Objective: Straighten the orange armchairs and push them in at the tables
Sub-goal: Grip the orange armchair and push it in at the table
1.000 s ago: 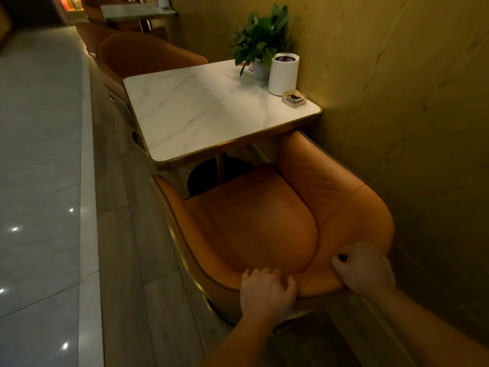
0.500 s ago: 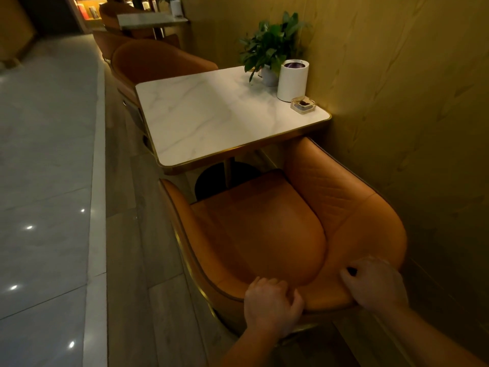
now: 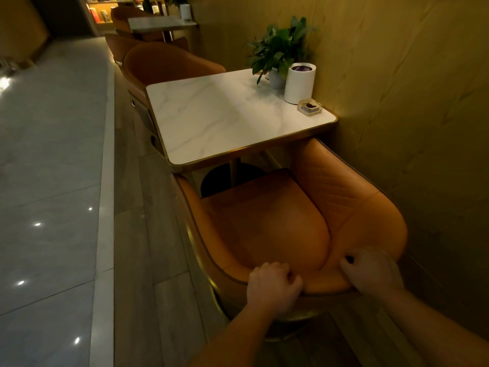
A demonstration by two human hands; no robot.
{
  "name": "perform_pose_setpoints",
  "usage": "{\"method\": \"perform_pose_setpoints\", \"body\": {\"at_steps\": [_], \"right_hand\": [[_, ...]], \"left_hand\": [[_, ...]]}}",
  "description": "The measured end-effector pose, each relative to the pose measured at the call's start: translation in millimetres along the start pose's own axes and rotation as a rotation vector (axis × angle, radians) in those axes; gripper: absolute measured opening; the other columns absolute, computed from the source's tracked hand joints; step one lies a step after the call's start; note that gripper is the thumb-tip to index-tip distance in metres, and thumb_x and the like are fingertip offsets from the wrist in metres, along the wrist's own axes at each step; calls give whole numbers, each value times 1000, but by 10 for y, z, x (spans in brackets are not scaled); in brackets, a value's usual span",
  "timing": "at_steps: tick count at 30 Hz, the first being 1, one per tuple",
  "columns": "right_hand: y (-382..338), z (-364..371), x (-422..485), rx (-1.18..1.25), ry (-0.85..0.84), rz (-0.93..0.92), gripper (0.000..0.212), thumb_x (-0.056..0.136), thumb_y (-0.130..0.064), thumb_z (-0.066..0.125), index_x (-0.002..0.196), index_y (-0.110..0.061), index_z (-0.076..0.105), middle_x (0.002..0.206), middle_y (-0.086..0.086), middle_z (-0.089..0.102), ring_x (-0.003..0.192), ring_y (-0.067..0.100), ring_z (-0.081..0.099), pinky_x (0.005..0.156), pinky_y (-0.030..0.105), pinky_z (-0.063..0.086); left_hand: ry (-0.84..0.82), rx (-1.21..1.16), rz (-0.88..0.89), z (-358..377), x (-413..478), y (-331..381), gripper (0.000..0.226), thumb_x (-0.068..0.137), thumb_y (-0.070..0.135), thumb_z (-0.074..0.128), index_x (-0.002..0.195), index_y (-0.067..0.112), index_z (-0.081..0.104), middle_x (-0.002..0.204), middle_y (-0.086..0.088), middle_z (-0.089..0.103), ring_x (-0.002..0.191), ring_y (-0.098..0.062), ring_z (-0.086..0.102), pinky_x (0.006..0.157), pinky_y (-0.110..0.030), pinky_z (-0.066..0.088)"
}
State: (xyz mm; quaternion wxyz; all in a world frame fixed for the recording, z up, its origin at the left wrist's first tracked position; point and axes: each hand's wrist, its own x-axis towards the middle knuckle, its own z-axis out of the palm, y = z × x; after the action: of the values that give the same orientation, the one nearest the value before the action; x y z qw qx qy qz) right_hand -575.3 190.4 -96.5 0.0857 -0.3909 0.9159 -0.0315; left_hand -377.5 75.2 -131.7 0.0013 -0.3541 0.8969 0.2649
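Pale tiled floor (image 3: 47, 154) lay open on the left, and a strip of wood planks (image 3: 127, 234) ran between it and the furniture. A far orange armchair (image 3: 169, 62) stood against the far edge of the marble table (image 3: 211, 123), its back toward the camera's far side. The near orange armchair (image 3: 264, 229) faced the table's near edge. Its left arm tip sat just under the near left corner of the tabletop and its right arm reached under the near right corner. The seat front lay close to the dark pedestal base (image 3: 227, 176).

The left hand (image 3: 272, 287) gripped the backrest's top rim, fingers curled over it. The right hand (image 3: 370, 271) clamped the same rim further right.

Along the table's right edge stood a potted plant (image 3: 277, 51), a white cylinder (image 3: 299, 83) and a glass ashtray (image 3: 309, 107) at the near right corner. The wall (image 3: 397, 102) ran just beside the chair's right side, leaving only a narrow gap there.
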Motion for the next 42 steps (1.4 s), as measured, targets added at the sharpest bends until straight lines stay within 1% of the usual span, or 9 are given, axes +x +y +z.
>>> {"method": "perform_pose_setpoints", "body": {"at_steps": [4, 8, 10, 13, 17, 24, 33, 36, 42], "right_hand": [[-107, -109, 92, -5, -140, -3, 27, 88, -47, 55, 73, -26, 63, 70, -5, 57, 73, 17, 58, 66, 32, 42], [-276, -123, 108, -35, -196, 9, 32, 94, -50, 51, 79, -24, 61, 75, -3, 58, 73, 16, 58, 69, 32, 44], [-327, -108, 74, 5, -179, 2, 28, 95, -48, 50, 90, -24, 64, 80, -3, 59, 75, 15, 57, 69, 33, 44], [-404, -180, -20, 84, -148, -11, 34, 94, -50, 52, 114, -26, 64, 95, -3, 63, 86, 18, 59, 75, 34, 47], [-571, -421, -251, 194, -133, -25, 50, 93, -55, 55, 133, -26, 57, 121, 2, 64, 106, 22, 61, 84, 36, 52], [-962, -780, -626, 312, -163, -76, 48, 94, -53, 56, 134, -28, 54, 107, 5, 70, 94, 27, 67, 80, 48, 59], [-1765, -901, -765, 343, -184, -87, 47, 96, -48, 56, 136, -24, 52, 128, 0, 61, 105, 18, 60, 78, 29, 48], [-2146, -895, -762, 349, -163, -63, 45, 97, -45, 57, 136, -23, 53, 124, 0, 62, 94, 13, 56, 69, 25, 42], [-3008, -924, -744, 348, -66, -38, 43, 95, -49, 56, 132, -28, 55, 123, -3, 63, 103, 15, 61, 80, 33, 54]], "left_hand": [[-229, -250, -124, -153, 142, -74, 31, 96, 50, 47, 90, 22, 61, 81, 1, 58, 71, -14, 54, 61, -34, 42], [-278, -244, -167, -217, 138, -83, 38, 99, 46, 45, 125, 22, 56, 107, -4, 64, 94, -24, 62, 89, -47, 51], [-240, -146, -181, -293, 78, -93, 47, 99, 46, 43, 139, 23, 47, 124, -4, 59, 112, -26, 58, 102, -48, 44], [-145, -22, -201, -491, -78, -113, 52, 100, 45, 43, 148, 25, 37, 138, -4, 52, 125, -26, 50, 108, -49, 36], [-102, 36, -222, -799, -362, -148, 57, 100, 46, 43, 152, 27, 29, 144, -5, 47, 131, -27, 46, 111, -52, 33], [28, 20, -185, -1304, -757, -233, 60, 100, 45, 45, 154, 28, 26, 148, -5, 43, 137, -26, 41, 112, -52, 35], [85, -5, -144, -1890, -1116, -897, 55, 99, 49, 42, 150, 30, 33, 143, -3, 47, 133, -25, 44, 109, -50, 36], [93, 16, -106, -2122, -1165, -1220, 54, 98, 49, 43, 148, 31, 35, 137, -2, 51, 128, -24, 47, 109, -52, 36], [136, 110, -50, -2664, -1142, -1923, 52, 96, 46, 43, 145, 31, 36, 133, -1, 52, 127, -23, 47, 106, -53, 38]]}}
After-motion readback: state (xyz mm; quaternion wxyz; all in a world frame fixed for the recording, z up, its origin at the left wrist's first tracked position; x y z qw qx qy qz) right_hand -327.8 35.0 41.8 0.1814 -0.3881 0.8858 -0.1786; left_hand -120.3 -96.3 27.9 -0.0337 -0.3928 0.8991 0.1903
